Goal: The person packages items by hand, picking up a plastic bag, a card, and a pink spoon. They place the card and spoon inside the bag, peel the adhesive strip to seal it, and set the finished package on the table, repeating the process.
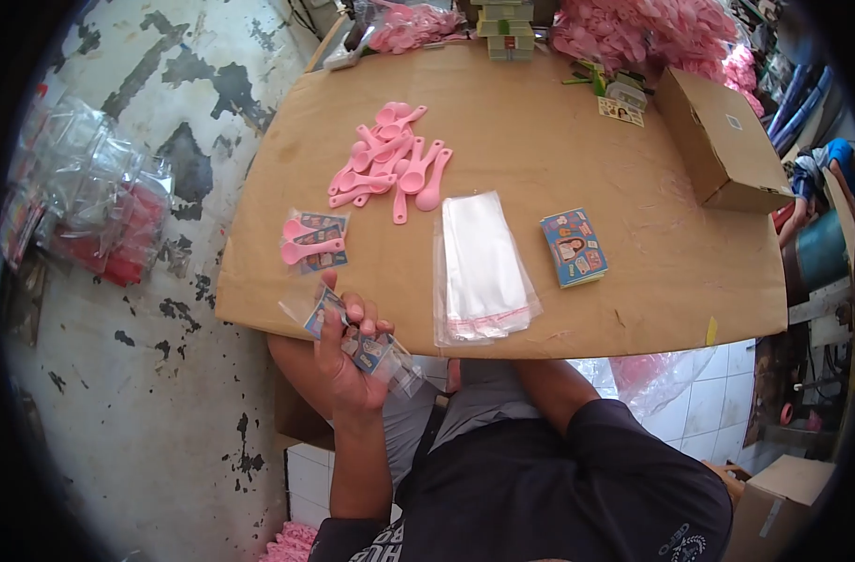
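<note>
My left hand (351, 361) is at the table's front left edge, its fingers closed around clear plastic packets with blue printed cards (369, 350). Just beyond it, two pink spoons (313, 250) lie on bagged blue cards. My right forearm reaches under the table's front edge, and its hand is hidden. A pile of pink spoons (390, 159) is spread at the left middle of the table (512, 112). Near the front centre lies a stack of clear plastic bags (484, 267). To its right is a stack of blue printed cards (574, 247).
A cardboard box (722, 140) stands at the table's right edge. Green containers (507, 28) and heaps of pink items (633, 33) are at the back. Plastic-wrapped goods (100, 197) lie at far left. Another person's arm (802, 211) shows at far right; another box (783, 506) sits lower right.
</note>
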Demonstrator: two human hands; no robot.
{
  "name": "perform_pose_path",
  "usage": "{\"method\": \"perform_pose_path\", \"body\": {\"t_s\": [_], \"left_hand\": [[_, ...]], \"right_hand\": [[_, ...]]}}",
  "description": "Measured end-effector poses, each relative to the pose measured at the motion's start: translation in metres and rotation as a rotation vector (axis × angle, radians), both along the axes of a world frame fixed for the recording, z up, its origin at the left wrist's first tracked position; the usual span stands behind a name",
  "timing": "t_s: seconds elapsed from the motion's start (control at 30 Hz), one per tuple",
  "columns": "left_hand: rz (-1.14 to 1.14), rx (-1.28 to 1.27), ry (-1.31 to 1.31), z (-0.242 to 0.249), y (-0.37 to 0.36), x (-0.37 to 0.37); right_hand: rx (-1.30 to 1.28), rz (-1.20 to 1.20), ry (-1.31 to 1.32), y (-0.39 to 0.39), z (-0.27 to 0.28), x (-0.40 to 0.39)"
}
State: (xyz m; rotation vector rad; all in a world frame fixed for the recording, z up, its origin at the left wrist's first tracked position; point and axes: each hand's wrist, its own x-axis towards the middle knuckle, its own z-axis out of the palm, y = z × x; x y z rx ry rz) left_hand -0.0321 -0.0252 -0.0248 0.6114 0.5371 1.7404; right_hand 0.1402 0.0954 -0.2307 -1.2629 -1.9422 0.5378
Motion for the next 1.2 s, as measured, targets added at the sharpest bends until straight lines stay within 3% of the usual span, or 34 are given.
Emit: {"method": "perform_pose_path", "body": {"t_s": [0.33, 0.47, 0.57, 0.63, 0.73, 0.77, 0.83, 0.87, 1.13, 1.2], "left_hand": [[-0.045, -0.039, -0.045, -0.006, 0.032, 0.026], [-0.027, -0.073, -0.079, -0.016, 0.048, 0.027], [-0.043, -0.033, -0.192, -0.011, 0.064, 0.03], [-0.053, -0.006, -0.207, -0.004, 0.069, 0.035], [-0.091, 0.029, -0.219, 0.001, 0.071, 0.042], [-0.111, 0.05, -0.221, 0.003, 0.071, 0.044], [-0.106, 0.046, -0.24, 0.004, 0.072, 0.049], [-0.094, 0.037, -0.261, 0.005, 0.072, 0.05], [-0.116, 0.117, -0.17, 0.013, 0.06, 0.06], [-0.146, 0.15, -0.224, 0.01, 0.059, 0.058]], "right_hand": [[-0.08, 0.105, -0.019, -0.004, 0.012, 0.021], [-0.217, 0.307, 0.012, -0.042, 0.028, 0.03], [-0.425, 0.531, 0.036, -0.103, 0.064, 0.037], [-0.491, 0.894, 0.152, -0.144, 0.108, 0.047], [-0.711, 0.927, 0.303, -0.134, 0.196, 0.067], [-0.706, 0.923, 0.304, -0.13, 0.208, 0.069], [-0.604, 0.368, 0.493, -0.118, 0.223, 0.071], [-0.671, 0.282, 0.641, -0.111, 0.226, 0.069], [-0.307, 0.247, 0.792, -0.077, 0.206, 0.018], [-0.4, 0.255, 0.79, -0.075, 0.209, 0.013]]}}
